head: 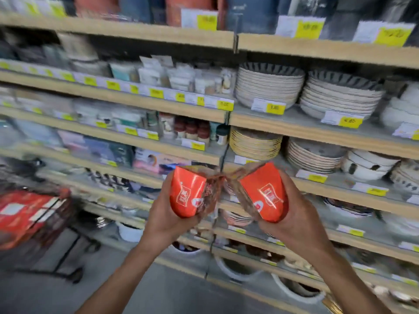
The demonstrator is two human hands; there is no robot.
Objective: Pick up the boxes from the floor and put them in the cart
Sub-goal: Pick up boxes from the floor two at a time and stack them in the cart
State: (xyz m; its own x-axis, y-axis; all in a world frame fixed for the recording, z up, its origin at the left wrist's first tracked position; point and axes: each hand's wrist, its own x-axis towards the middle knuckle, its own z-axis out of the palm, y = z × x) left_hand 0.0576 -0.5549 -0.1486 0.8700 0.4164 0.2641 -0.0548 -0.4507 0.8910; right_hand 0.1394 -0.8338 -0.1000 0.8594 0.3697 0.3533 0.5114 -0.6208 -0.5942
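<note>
I hold two orange boxes with white markings up in front of the shelves. My left hand (167, 219) grips the left box (188, 192) from below, fingers wrapped around its lower end. My right hand (292, 220) grips the right box (264, 193) the same way. The boxes tilt toward each other and their upper corners nearly meet. The cart (38, 225) stands at the left, dark-framed on wheels, with several orange boxes lying inside it. The picture is blurred by motion.
Wooden shelving (317, 130) fills the view ahead, stocked with stacks of plates (267, 87), bowls, jars and yellow price tags. Large bowls sit on the lowest shelf at the right. Grey floor (56, 295) lies between me and the cart.
</note>
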